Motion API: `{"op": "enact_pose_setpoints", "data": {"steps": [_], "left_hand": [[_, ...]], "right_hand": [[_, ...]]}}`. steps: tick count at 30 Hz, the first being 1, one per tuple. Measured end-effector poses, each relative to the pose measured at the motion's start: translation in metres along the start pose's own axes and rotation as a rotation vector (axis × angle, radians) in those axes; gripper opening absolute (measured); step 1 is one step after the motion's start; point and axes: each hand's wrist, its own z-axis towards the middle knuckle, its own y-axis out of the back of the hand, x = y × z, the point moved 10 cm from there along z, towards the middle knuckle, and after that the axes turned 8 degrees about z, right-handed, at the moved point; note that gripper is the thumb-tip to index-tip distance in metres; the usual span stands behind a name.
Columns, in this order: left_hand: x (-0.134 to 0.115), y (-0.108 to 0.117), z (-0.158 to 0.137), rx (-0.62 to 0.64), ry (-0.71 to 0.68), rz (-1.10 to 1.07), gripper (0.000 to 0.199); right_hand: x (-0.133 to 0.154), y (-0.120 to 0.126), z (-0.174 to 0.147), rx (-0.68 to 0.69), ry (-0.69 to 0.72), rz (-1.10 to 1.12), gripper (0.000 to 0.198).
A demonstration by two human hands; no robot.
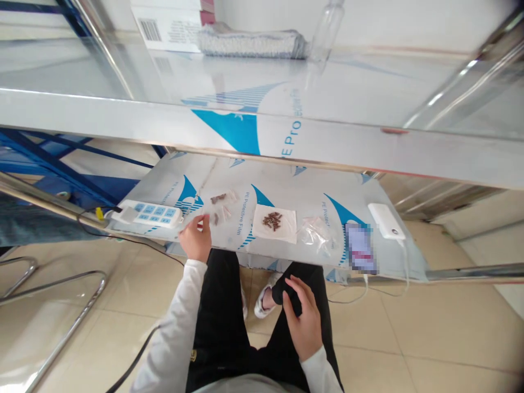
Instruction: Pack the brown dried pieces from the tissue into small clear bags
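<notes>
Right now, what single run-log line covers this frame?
left hand: at shelf edge, fingers on small clear bag | right hand: resting on lap | brown pieces on white sheet | power strip left

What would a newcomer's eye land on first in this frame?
Probably the small pile of brown pieces on a white sheet at the middle of the low steel shelf. Just left of it, the left hand reaches at a small clear bag, while the right hand rests on the person's knee, below the shelf edge.
</notes>
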Motion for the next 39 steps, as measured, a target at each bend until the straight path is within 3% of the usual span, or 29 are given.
{"op": "enact_pose_setpoints", "data": {"steps": [2,4,8,11,13,16,20,26,32,36,38,39], "left_hand": [[-0.001,0.027,-0.03,-0.12,0.018,-0.104,0.036],[-0.012,0.044,-0.064,-0.147,-0.046,-0.206,0.032],[-0.039,0.056,-0.12,-0.006,-0.227,-0.485,0.02],[-0.048,0.057,-0.139,0.16,-0.266,-0.687,0.021],[-0.048,0.047,-0.145,0.35,-0.192,-0.855,0.025],[-0.043,0.024,-0.156,0.626,0.048,-1.092,0.026],[-0.038,0.003,-0.17,0.743,0.212,-1.269,0.023],[-0.035,-0.008,-0.184,0.901,0.188,-1.263,0.025],[-0.025,-0.005,-0.184,0.886,0.159,-1.122,0.026],[-0.036,0.003,-0.177,0.95,-0.053,-0.976,0.025],[-0.044,0.009,-0.175,0.977,-0.203,-0.819,0.023],[-0.047,0.011,-0.174,0.974,-0.264,-0.724,0.022]], "right_hand": [[0.018,-0.01,0.013,0.033,-0.003,0.095,0.024],[0.044,-0.026,0.03,0.084,-0.029,0.218,0.023],[0.09,-0.061,0.06,0.135,-0.13,0.398,0.024],[0.102,-0.076,0.063,0.16,-0.178,0.445,0.026],[0.1,-0.075,0.056,0.168,-0.163,0.429,0.025],[0.097,-0.068,0.041,0.19,-0.04,0.343,0.025],[0.092,-0.064,0.021,0.269,0.105,0.237,0.031],[0.078,-0.052,0.007,0.254,0.075,0.19,0.035],[0.09,-0.048,0.006,0.265,0.058,0.242,0.012],[0.076,-0.06,0.007,0.431,-0.138,0.398,0.016],[0.069,-0.066,0.005,0.527,-0.183,0.374,0.021],[0.066,-0.062,0.007,0.506,-0.165,0.309,0.021]]}}
